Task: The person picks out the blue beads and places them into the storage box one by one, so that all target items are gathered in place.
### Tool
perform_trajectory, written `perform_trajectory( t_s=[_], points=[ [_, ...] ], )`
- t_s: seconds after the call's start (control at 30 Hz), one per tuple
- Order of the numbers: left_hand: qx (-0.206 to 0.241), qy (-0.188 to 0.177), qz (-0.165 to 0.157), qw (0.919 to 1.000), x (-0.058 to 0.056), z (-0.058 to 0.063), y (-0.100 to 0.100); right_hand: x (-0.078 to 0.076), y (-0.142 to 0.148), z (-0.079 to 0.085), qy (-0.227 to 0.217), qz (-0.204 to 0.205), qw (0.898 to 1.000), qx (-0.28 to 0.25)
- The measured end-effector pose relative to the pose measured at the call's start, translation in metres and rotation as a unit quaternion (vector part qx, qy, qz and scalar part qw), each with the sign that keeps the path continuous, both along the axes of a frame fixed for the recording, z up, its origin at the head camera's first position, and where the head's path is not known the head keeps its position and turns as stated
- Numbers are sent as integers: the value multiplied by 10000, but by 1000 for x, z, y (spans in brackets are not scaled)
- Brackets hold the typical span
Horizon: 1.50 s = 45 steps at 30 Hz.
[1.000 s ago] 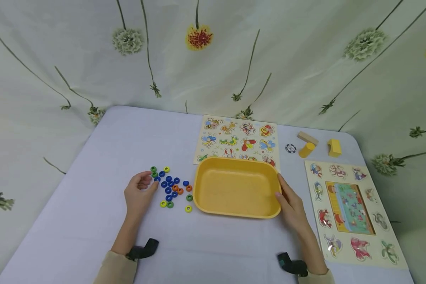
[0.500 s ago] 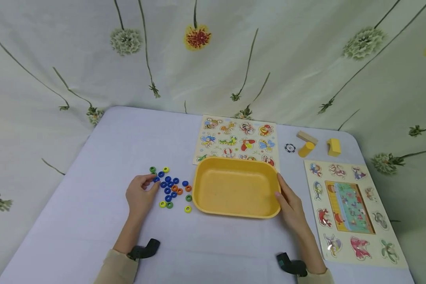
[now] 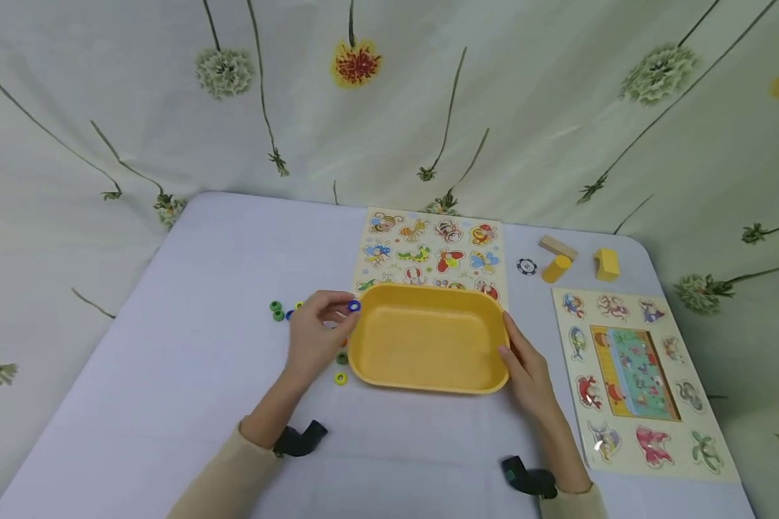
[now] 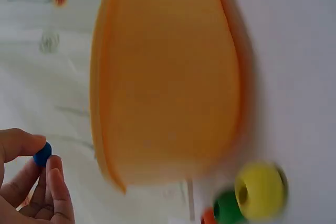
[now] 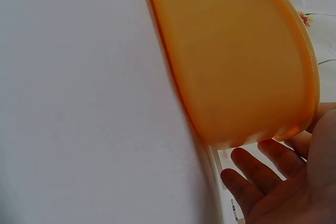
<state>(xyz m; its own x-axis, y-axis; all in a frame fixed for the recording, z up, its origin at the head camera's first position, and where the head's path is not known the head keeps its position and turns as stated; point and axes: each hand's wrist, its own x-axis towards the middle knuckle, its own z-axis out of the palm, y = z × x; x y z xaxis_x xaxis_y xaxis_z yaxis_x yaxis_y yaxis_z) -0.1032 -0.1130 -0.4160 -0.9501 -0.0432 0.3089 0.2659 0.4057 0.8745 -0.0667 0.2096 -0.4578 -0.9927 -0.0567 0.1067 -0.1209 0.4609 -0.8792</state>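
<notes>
My left hand [image 3: 313, 333] pinches a blue bead [image 3: 353, 306] between thumb and fingertips, beside the left rim of a yellow plastic tray [image 3: 428, 339]. In the left wrist view the blue bead [image 4: 43, 155] shows clearly between the fingers. Nothing lies in the tray. My right hand [image 3: 534, 382] holds the tray's right end, thumb over the rim and fingers against the outer wall. Loose green beads [image 3: 277, 315] lie left of my left hand, and a yellow bead [image 3: 340, 378] lies near the tray's lower left corner. The hand hides most of the other beads.
Behind the tray lies an insect puzzle board [image 3: 428, 249], partly covered by it. A sea-animal puzzle board [image 3: 645, 382] is on the right. Near the back right are a poker chip [image 3: 526, 267], a yellow cylinder [image 3: 556, 269], a wooden block [image 3: 558, 246] and a yellow block [image 3: 606, 264].
My left hand has picked up a blue bead from the scattered beads and carried it right to the tray's left rim. The right hand stays on the tray's right end.
</notes>
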Motion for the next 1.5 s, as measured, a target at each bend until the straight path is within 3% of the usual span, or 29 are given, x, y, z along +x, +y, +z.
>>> perform_trajectory(
  t_s=[0.07, 0.17, 0.37, 0.53, 0.63, 0.73, 1.0, 1.1, 1.23, 1.37, 1.5],
  points=[
    [146, -364, -509, 9979, -1, 11, 28, -3, 1, -4, -69, 11, 10000, 56],
    [305, -848, -1067, 9902, -8, 8, 66, -3, -4, -1, -84, 39, 10000, -27],
    [130, -1774, -1739, 9686, -27, -18, 119, -2, -18, 13, 47, 130, 9997, -180],
    [-110, -2342, -2201, 9469, -37, -39, 144, -9, -10, -5, 75, 95, 9999, 52],
    [-354, -2406, -2380, 9403, -39, -45, 154, -11, -5, -14, 79, -14, 9999, 137],
    [-623, -2349, -2355, 9410, -39, -47, 160, -9, -3, -12, 133, 10, 9999, 27],
    [-1053, -1934, -2332, 9472, -41, -51, 169, 1, -8, 15, 230, -25, 9997, -69],
    [-1348, -1754, -2257, 9488, -38, -47, 168, -2, -4, 7, 268, 114, 9995, -81],
    [-1712, -1067, -2134, 9559, -27, -33, 163, -5, 2, -7, 206, 50, 9998, 19],
    [-1404, -235, -2099, 9673, -8, -11, 147, -3, 4, -9, 43, -110, 9999, 85],
    [-582, 220, -1844, 9809, 7, 5, 107, 3, -3, 5, -23, -142, 9999, 5]
  ],
)
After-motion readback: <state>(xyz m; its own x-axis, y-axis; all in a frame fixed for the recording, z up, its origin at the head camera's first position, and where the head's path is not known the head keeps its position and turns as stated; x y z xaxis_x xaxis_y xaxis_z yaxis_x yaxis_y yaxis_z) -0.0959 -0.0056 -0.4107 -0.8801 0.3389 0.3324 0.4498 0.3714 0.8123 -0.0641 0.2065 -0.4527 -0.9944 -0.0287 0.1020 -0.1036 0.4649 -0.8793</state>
